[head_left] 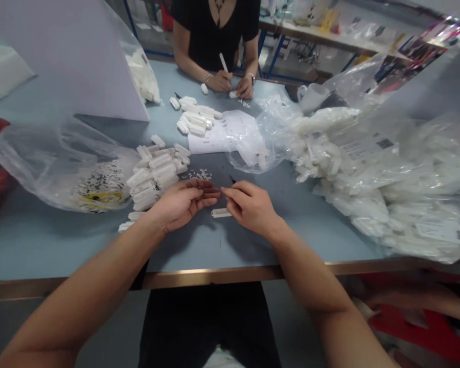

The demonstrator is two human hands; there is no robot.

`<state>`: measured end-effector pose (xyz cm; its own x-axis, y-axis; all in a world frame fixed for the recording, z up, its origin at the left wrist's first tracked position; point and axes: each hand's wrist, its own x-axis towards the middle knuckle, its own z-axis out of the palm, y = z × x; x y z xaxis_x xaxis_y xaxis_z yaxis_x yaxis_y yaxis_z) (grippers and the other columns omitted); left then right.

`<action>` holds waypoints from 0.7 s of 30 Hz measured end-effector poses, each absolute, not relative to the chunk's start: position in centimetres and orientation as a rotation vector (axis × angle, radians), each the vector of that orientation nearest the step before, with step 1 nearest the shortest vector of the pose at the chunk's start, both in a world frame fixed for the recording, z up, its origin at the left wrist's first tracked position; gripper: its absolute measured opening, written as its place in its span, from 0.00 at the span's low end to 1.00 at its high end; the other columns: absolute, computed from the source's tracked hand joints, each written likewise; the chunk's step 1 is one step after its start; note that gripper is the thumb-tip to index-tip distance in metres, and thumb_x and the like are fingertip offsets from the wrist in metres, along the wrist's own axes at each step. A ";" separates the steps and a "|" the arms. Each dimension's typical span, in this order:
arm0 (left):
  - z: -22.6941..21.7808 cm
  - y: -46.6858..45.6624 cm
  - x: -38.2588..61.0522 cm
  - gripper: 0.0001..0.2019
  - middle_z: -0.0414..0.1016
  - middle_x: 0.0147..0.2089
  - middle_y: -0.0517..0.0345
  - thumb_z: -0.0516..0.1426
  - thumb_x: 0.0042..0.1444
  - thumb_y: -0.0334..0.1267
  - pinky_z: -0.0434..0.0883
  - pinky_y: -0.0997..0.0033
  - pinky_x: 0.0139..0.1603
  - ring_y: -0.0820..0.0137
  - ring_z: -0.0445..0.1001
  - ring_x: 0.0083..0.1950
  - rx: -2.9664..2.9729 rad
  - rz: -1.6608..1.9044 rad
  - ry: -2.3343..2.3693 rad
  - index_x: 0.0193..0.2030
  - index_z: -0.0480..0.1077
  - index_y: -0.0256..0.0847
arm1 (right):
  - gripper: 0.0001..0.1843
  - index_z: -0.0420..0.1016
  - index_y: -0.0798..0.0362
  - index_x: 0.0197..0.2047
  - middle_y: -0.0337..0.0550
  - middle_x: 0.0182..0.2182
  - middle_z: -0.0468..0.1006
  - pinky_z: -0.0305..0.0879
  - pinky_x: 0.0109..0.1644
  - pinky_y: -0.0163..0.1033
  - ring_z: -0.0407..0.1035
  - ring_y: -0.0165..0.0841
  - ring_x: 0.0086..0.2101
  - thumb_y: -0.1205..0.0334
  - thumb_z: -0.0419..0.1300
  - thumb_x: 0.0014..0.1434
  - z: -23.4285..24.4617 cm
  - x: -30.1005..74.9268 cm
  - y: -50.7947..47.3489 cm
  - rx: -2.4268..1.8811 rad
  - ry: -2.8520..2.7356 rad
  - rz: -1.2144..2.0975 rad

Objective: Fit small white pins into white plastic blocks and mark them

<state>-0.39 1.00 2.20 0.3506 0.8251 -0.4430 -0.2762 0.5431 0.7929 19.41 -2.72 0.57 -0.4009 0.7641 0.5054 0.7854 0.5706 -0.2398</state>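
Note:
My left hand is turned partly palm up over the table, its fingers stretched out and its thumb lying across them. Any tiny piece on those fingers is too small to make out. Close to its fingertips, my right hand has thumb and forefinger pinched together; what they hold is hidden. Below the right hand lies a slim white plastic part, partly covered by the fingers. Tiny white pieces are scattered just beyond my left hand. A dark pointed tip shows behind my right hand.
A pile of white plastic parts stands left of my hands, beside a clear bag of tiny black and white pieces. Large bags of white parts crowd the right. Opposite, a co-worker's hands work near more parts and a paper sheet.

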 end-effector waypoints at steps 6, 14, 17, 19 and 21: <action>2.0 0.4 -0.1 0.09 0.80 0.40 0.45 0.52 0.60 0.24 0.77 0.60 0.50 0.65 0.80 0.42 0.634 0.768 0.833 0.43 0.72 0.32 | 0.14 0.79 0.51 0.46 0.45 0.37 0.78 0.67 0.44 0.37 0.67 0.33 0.38 0.65 0.52 0.66 0.7 18.2 -3.1 -1.205 -2.150 -0.014; 2.3 -0.9 0.8 0.11 0.78 0.34 0.49 0.51 0.61 0.25 0.77 0.71 0.40 0.71 0.78 0.35 0.597 0.761 0.774 0.45 0.73 0.31 | 0.12 0.80 0.51 0.41 0.45 0.34 0.75 0.67 0.43 0.39 0.65 0.34 0.37 0.62 0.54 0.67 0.3 17.2 -3.1 -1.241 -2.119 0.021; 2.3 -1.0 0.9 0.12 0.79 0.36 0.48 0.52 0.60 0.25 0.77 0.71 0.41 0.70 0.78 0.37 0.579 0.740 0.766 0.47 0.73 0.31 | 0.11 0.79 0.52 0.41 0.45 0.34 0.75 0.67 0.44 0.39 0.65 0.34 0.38 0.63 0.54 0.66 0.2 17.1 -3.1 -1.252 -2.088 0.062; 2.5 -1.0 0.8 0.13 0.79 0.38 0.47 0.52 0.58 0.24 0.77 0.70 0.42 0.68 0.79 0.39 0.563 0.727 0.776 0.48 0.73 0.32 | 0.10 0.78 0.52 0.40 0.45 0.35 0.74 0.68 0.44 0.39 0.66 0.34 0.39 0.63 0.55 0.65 0.2 17.1 -3.1 -1.254 -2.076 0.119; 2.6 -1.0 0.8 0.15 0.79 0.38 0.47 0.53 0.57 0.23 0.77 0.69 0.43 0.68 0.79 0.39 0.552 0.715 0.789 0.49 0.72 0.32 | 0.08 0.78 0.53 0.38 0.45 0.34 0.74 0.68 0.44 0.39 0.67 0.34 0.39 0.64 0.56 0.64 0.3 17.1 -3.0 -1.256 -2.064 0.177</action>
